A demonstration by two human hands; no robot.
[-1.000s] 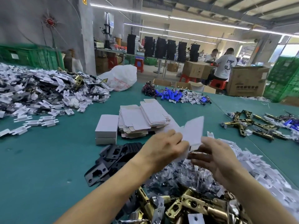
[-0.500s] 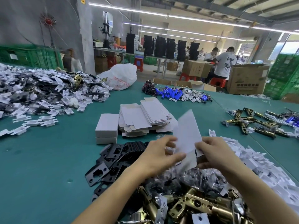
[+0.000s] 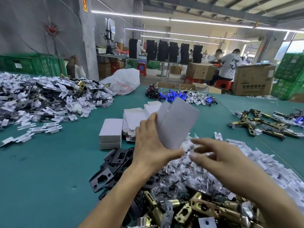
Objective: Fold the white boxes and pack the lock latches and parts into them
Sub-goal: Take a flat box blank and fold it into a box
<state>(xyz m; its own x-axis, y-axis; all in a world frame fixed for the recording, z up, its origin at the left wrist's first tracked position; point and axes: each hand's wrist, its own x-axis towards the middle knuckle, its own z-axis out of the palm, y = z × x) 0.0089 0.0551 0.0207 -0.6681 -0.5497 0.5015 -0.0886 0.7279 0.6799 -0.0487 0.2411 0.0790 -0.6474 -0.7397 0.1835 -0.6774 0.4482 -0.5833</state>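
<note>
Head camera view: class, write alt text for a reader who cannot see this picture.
A person's left hand holds a white box blank up over a green table, while the right hand, fingers loose, hovers beside its lower end. Around them lie brass latches, black plates, bagged parts and two folded white boxes.

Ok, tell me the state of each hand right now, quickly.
Left hand: closed on the white box, holding it up off the table.
Right hand: open, holding nothing; motion-blurred.
</note>
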